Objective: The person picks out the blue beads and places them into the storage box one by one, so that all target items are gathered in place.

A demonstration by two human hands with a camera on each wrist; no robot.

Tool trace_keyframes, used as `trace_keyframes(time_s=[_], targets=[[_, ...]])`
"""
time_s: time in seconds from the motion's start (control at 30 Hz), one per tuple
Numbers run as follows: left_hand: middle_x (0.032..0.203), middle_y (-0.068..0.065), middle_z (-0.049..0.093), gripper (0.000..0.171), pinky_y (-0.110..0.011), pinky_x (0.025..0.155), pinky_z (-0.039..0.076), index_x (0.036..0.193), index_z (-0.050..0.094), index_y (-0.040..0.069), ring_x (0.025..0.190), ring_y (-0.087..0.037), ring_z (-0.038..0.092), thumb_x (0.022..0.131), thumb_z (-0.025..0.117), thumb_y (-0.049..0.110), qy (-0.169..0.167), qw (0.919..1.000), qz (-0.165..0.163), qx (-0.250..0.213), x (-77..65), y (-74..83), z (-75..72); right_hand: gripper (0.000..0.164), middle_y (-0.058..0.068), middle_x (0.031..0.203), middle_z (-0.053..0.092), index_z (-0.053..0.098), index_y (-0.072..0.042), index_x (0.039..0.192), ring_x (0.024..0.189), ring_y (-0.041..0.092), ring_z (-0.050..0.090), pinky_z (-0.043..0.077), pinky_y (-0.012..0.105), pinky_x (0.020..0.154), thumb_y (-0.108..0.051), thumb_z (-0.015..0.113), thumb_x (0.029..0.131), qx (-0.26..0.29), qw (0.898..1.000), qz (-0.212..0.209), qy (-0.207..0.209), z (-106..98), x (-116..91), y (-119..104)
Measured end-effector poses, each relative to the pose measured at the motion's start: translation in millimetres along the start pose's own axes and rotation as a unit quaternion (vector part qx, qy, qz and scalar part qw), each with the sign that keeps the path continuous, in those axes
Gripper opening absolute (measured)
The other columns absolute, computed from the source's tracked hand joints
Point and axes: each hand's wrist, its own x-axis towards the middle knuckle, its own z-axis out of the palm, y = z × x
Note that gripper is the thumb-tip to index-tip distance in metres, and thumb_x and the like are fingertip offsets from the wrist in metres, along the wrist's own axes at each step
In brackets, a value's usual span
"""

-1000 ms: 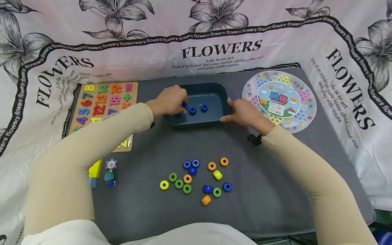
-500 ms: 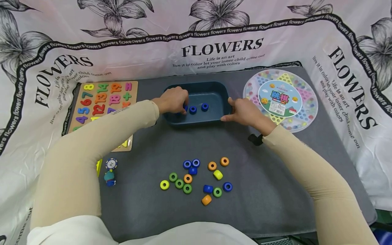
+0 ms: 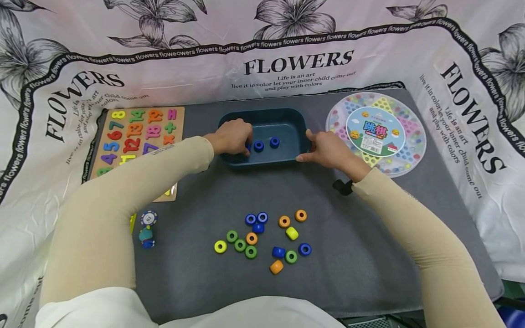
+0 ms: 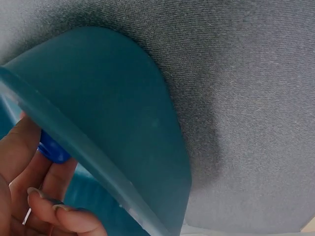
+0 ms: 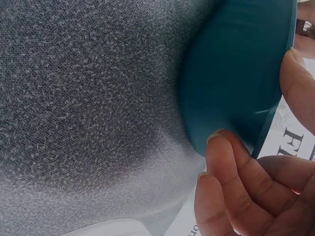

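My left hand (image 3: pixel 233 136) reaches over the left end of a dark teal tray (image 3: pixel 266 165). Its fingers pinch a blue bead (image 4: pixel 53 147) just inside the tray wall, as the left wrist view shows. Two more blue beads, one of them (image 3: pixel 258 146) closest to that hand, lie on the tray floor. At the tray's right end, my right hand (image 3: pixel 328 149) grips the rim, with fingertips along the outer wall in the right wrist view. Loose beads in blue, green, orange and yellow, among them a green bead (image 3: pixel 239 245), are scattered nearer the body.
A wooden number puzzle board (image 3: pixel 139 132) lies at the left, partly behind the left sleeve. Below it are a poker chip (image 3: pixel 149 218) and a small figurine (image 3: pixel 146 237). A round board-game box (image 3: pixel 414 132) sits to the right of the tray.
The left hand has shifted slightly right inside the tray, and its sleeve now covers most of the yellow block and the blue block. The right hand stays at the tray's right end.
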Motion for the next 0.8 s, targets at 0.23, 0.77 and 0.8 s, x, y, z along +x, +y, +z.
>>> trace_keyframes(time_s=[0.23, 0.77, 0.8], targets=[[0.101, -0.006, 0.069, 0.029, -0.037, 0.073, 0.053, 0.100, 0.073, 0.011, 0.085, -0.020, 0.063, 0.076, 0.077, 0.027, 0.001, 1.0000, -0.003, -0.005, -0.1, 1.3, 1.9, 0.090, 0.008, 0.078, 0.065, 0.033, -0.003, 0.143, 0.060, 0.017, 0.053, 0.039, 0.029, 0.053, -0.052, 0.069, 0.076, 0.001, 1.000, 0.004, -0.003, 0.4, 0.1, -0.6], [0.092, -0.006, 0.070, 0.025, -0.037, 0.070, 0.052, 0.098, 0.073, 0.010, 0.080, -0.020, 0.063, 0.081, 0.072, 0.029, 0.050, 0.9975, 0.040, 0.031, -18.6, 13.4, -10.5, 0.090, 0.008, 0.076, 0.063, 0.031, -0.004, 0.143, 0.059, 0.018, 0.050, 0.037, 0.029, 0.052, -0.051, 0.070, 0.076, 0.011, 1.000, 0.010, 0.002, 0.7, -1.6, -0.4], [0.092, -0.006, 0.070, 0.025, -0.037, 0.070, 0.053, 0.097, 0.073, 0.011, 0.079, -0.019, 0.063, 0.081, 0.071, 0.029, 0.059, 0.9962, 0.052, 0.039, -23.1, 18.2, -12.5, 0.090, 0.008, 0.075, 0.063, 0.031, -0.004, 0.143, 0.059, 0.018, 0.050, 0.037, 0.029, 0.052, -0.051, 0.070, 0.076, 0.012, 1.000, 0.013, 0.001, 0.2, -1.7, -0.6]])
